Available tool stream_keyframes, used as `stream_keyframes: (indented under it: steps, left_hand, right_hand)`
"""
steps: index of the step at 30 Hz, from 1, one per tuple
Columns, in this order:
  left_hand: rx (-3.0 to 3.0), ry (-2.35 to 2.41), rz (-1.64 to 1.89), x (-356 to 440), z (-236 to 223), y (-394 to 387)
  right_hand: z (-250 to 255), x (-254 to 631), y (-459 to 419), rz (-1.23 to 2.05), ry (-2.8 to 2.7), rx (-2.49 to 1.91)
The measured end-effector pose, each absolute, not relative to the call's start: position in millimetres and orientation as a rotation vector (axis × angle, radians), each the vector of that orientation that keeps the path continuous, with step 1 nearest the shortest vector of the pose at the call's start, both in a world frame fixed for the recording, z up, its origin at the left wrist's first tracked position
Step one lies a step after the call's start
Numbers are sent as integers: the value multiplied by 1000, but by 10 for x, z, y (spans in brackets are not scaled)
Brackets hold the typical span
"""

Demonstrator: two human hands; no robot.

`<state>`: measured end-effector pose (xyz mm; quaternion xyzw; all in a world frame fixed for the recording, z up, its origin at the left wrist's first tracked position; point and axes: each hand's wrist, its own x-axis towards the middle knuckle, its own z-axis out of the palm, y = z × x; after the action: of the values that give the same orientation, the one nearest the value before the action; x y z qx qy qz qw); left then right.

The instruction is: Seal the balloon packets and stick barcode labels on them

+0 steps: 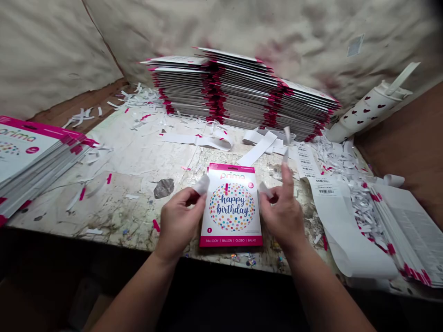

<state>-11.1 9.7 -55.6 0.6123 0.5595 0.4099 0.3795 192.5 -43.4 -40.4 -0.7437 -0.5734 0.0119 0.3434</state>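
A balloon packet (231,240) with a pink border and "happy birthday" print lies at the table's front, and a second edge shows behind its top left. My left hand (180,221) is closed at its left edge, thumb against the side. At the right edge my right hand (285,219) pinches with thumb and bent finger, another finger pointing up. White material covers or sits at fingertips of both hands; whether it is tape or paper I cannot tell. A narrow white strip (287,138) stands above the raised finger. A small pink scrap (226,189) shows on the packet's front.
Tall stacks of packets (242,99) stand along the back wall. More packets lie at the left (31,161) and right (411,230). A barcode label roll (332,221) trails over the right side. A white tumbler with hearts (367,110) leans in the corner. Paper scraps (141,99) litter the table.
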Motion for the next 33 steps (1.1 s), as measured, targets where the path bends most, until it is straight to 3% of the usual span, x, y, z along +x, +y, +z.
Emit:
stream_keyframes:
  steps: [10,26,33]
  left_hand:
    - [2283,1302,860,171,-597,87]
    - [2048,1325,1145,175,-749,10]
    - [2351,1213,1027,210,-788,27]
  right_hand:
    - [-691,1502,-239,-206,-1950,-1782]
    - [-850,1551,-313,28,-2042,-1646]
    - [-792,1684,-402,303,-2132,-1543]
